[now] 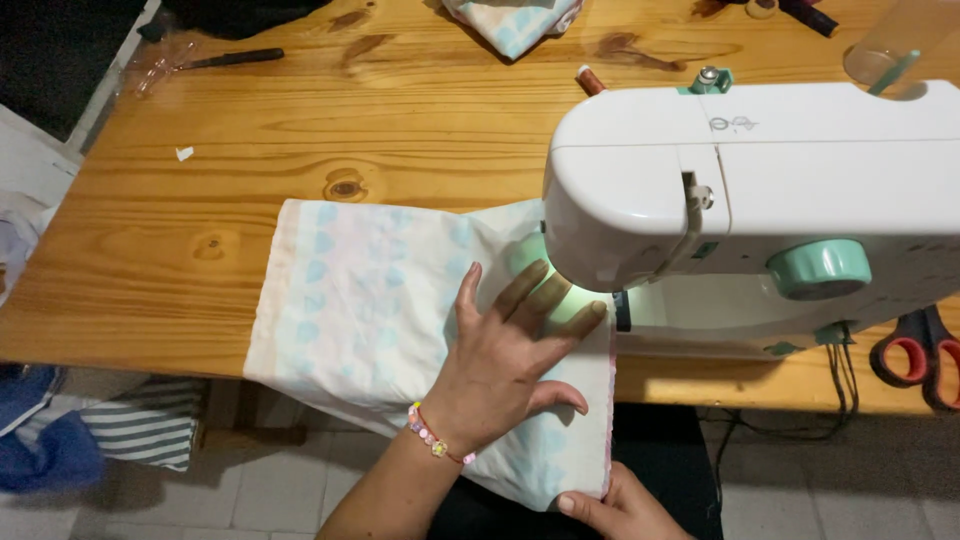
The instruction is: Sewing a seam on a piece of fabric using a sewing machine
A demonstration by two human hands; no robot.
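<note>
A white cloth with pale blue heart shapes (360, 300) lies on the wooden table (200, 200) and runs under the head of a white sewing machine (760, 190). My left hand (505, 350), with a bead bracelet on the wrist, presses flat on the cloth, fingers spread toward the lit needle area. My right hand (620, 510) grips the cloth's near edge at the bottom of the view, where the cloth hangs over the table's front edge. The needle itself is hidden behind the machine head.
Red-handled scissors (920, 355) lie at the right edge. More patterned cloth (510, 20) sits at the back, near a thread spool (590, 80). A black-handled tool (230, 58) lies back left. Clothes (90, 430) are heaped on the floor at left.
</note>
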